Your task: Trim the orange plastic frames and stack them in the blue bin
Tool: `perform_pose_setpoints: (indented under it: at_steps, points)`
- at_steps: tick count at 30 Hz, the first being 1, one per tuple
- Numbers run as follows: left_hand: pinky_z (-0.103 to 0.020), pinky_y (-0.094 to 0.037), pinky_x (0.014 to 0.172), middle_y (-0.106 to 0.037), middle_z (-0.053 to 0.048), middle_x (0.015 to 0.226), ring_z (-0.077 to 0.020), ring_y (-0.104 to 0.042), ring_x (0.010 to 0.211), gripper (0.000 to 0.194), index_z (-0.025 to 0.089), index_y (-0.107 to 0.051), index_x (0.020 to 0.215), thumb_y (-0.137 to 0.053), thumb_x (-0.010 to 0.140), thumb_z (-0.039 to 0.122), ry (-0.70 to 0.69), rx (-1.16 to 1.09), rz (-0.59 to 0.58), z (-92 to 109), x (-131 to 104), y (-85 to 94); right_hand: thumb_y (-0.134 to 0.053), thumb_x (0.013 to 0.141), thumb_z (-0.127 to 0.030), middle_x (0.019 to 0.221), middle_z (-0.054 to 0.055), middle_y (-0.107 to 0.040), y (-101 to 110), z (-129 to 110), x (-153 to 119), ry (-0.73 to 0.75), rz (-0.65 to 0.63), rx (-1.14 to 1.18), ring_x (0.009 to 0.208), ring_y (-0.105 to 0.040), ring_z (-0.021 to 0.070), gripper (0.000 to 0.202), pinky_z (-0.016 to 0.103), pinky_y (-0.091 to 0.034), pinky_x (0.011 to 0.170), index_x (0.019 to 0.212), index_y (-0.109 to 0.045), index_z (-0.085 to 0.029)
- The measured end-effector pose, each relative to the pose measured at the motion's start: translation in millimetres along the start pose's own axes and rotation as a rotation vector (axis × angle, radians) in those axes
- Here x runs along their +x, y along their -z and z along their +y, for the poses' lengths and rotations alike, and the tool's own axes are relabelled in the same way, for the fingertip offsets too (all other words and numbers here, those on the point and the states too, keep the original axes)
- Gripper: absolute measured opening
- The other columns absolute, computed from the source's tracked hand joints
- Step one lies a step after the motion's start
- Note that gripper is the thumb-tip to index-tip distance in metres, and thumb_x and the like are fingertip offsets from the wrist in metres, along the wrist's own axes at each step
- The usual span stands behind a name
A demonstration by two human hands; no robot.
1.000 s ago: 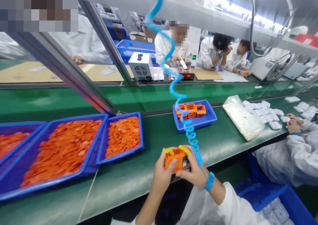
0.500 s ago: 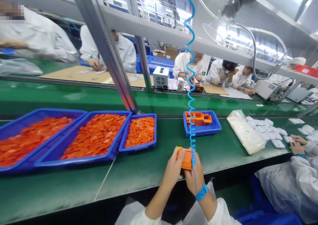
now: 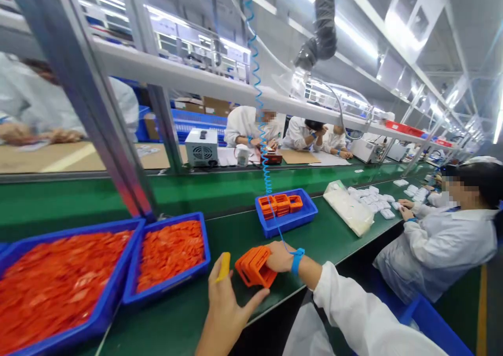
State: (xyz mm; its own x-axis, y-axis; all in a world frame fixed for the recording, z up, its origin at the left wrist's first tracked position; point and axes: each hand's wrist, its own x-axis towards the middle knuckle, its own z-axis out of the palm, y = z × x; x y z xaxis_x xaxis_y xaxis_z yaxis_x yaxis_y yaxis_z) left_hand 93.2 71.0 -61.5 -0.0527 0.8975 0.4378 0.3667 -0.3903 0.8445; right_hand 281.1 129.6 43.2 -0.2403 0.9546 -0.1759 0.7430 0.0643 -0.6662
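Observation:
My right hand (image 3: pixel 280 256) grips a stack of orange square plastic frames (image 3: pixel 255 268) from its right side, just above the green bench. The frames are fanned slightly apart, and most of that hand's fingers are hidden behind them. To the left of the stack, my left hand (image 3: pixel 227 306) is spread with thumb and fingers apart, holding nothing. A yellow finger cot (image 3: pixel 223 266) covers one of its fingertips. Beyond the hands lies a blue tray (image 3: pixel 308 215) with more orange frames (image 3: pixel 281 205) stacked in it. A blue wrist strap (image 3: pixel 297 260) circles my right wrist.
Blue bins (image 3: pixel 133 272) of loose orange pieces (image 3: pixel 173 248) stand at left. A coiled blue cord (image 3: pixel 257 83) hangs down to my wrist strap. Rightward lie a plastic bag (image 3: pixel 349 209), white parts (image 3: pixel 371 200) and a co-worker (image 3: pixel 444 235). Metal posts rise behind the bins.
My hands have parted: the left let go of the orange frames and opened, while the right keeps the stack. The view has swung right, showing more of the co-worker.

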Motion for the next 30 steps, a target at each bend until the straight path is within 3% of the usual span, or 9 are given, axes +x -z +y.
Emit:
perform_pose_setpoints:
  at_steps: [3,8,10,13,16,20,23,25,30]
  points:
    - [-0.072,-0.047,0.127,-0.036,-0.023,0.178,-0.0491,-0.043,0.163,0.108,0.025,-0.036,0.172,-0.088,0.085,0.062,-0.191,0.093,-0.136,-13,3,4.9,-0.069,0.088,-0.016,0.076,0.007,-0.080,-1,-16,5,-0.080,-0.097,-0.160,0.083,-0.081,0.0304,0.022,0.028,-0.056,0.065,0.067,-0.065,-0.020]
    - [-0.068,-0.058,0.116,-0.069,-0.021,0.147,-0.0460,-0.068,0.140,0.068,0.021,-0.061,0.145,-0.077,0.092,0.059,-0.118,0.023,-0.195,-23,5,-2.8,-0.069,0.088,-0.019,0.092,0.020,-0.085,-7,-42,1,-0.157,-0.153,-0.332,0.100,-0.085,0.0401,0.018,0.035,-0.064,0.076,0.070,-0.068,-0.018]
    - [-0.064,-0.062,0.109,-0.074,-0.019,0.138,-0.0446,-0.073,0.131,0.060,0.021,-0.066,0.138,-0.074,0.092,0.059,-0.057,-0.008,-0.193,-25,4,-5.5,-0.065,0.091,-0.020,0.086,0.018,-0.085,-7,-46,-1,-0.175,-0.177,-0.349,0.088,-0.087,0.0365,0.018,0.034,-0.065,0.070,0.074,-0.070,-0.017]
    - [-0.061,-0.064,0.107,-0.073,-0.018,0.143,-0.0432,-0.072,0.132,0.059,0.023,-0.066,0.140,-0.072,0.091,0.055,-0.005,-0.010,-0.182,-23,3,-6.3,-0.062,0.095,-0.025,0.084,0.012,-0.085,-5,-47,-6,-0.172,-0.194,-0.331,0.069,-0.085,0.0284,0.016,0.028,-0.062,0.060,0.091,-0.075,-0.017]
    - [-0.060,-0.063,0.109,-0.071,-0.016,0.148,-0.0420,-0.070,0.137,0.057,0.025,-0.065,0.142,-0.070,0.093,0.053,0.010,0.014,-0.188,-20,3,-4.0,-0.064,0.094,-0.027,0.096,0.011,-0.087,-1,-45,-13,-0.141,-0.159,-0.313,0.074,-0.086,0.0272,0.023,0.025,-0.059,0.058,0.112,-0.073,-0.017]
    - [-0.058,-0.059,0.118,-0.065,-0.015,0.159,-0.0393,-0.064,0.149,0.053,0.026,-0.062,0.145,-0.069,0.098,0.049,0.003,0.024,-0.237,-17,4,0.6,-0.063,0.095,-0.029,0.088,0.009,-0.086,0,-42,-18,-0.100,-0.169,-0.280,0.070,-0.085,0.0266,0.016,0.024,-0.056,0.055,0.105,-0.070,-0.019]
    - [-0.056,-0.059,0.119,-0.050,-0.015,0.174,-0.0386,-0.055,0.158,0.055,0.027,-0.058,0.152,-0.065,0.101,0.046,0.022,0.035,-0.204,-18,4,2.2,-0.058,0.097,-0.028,0.080,0.009,-0.083,0,-42,-16,-0.101,-0.181,-0.257,0.057,-0.081,0.0253,0.014,0.024,-0.053,0.048,0.097,-0.069,-0.019]
    - [-0.056,-0.060,0.118,-0.049,-0.017,0.175,-0.0392,-0.056,0.157,0.061,0.026,-0.053,0.157,-0.066,0.102,0.048,0.036,0.048,-0.224,-19,3,2.1,-0.059,0.096,-0.027,0.079,0.009,-0.083,-1,-42,-12,-0.111,-0.179,-0.249,0.055,-0.079,0.0255,0.013,0.024,-0.052,0.047,0.096,-0.069,-0.019]
    - [-0.060,-0.060,0.117,-0.039,-0.020,0.180,-0.0431,-0.056,0.157,0.096,0.026,-0.031,0.172,-0.079,0.093,0.051,0.073,0.057,-0.171,-12,-4,-2.0,-0.061,0.097,-0.030,0.083,0.012,-0.083,-8,-40,-4,-0.138,-0.099,-0.263,0.066,-0.082,0.0293,0.017,0.030,-0.057,0.058,0.101,-0.072,-0.018]
